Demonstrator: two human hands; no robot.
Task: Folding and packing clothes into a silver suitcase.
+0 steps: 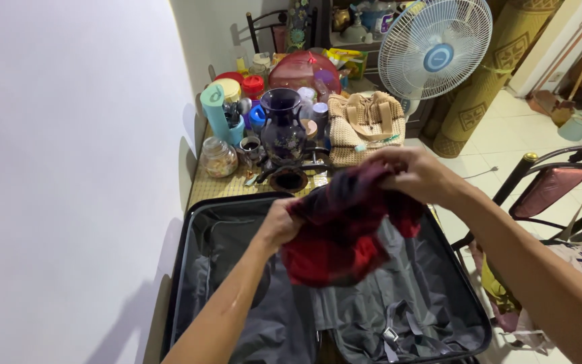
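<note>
Both my hands hold a red and black checked garment (345, 232) bunched up in the air over an open black suitcase (200, 209). My left hand (279, 222) grips its left edge. My right hand (412, 174) pinches the top of the cloth, a little higher and to the right. The suitcase lies flat on a table, its grey lining and a strap with a buckle (391, 334) showing. Nothing else lies inside the half that I see.
Behind the suitcase the table is crowded: a dark purple vase (282, 125), a woven tan bag (363, 125), jars, cups, a red dome cover (304, 71). A white standing fan (434, 47) is at the back. A white wall runs along the left; a black chair (550, 189) stands right.
</note>
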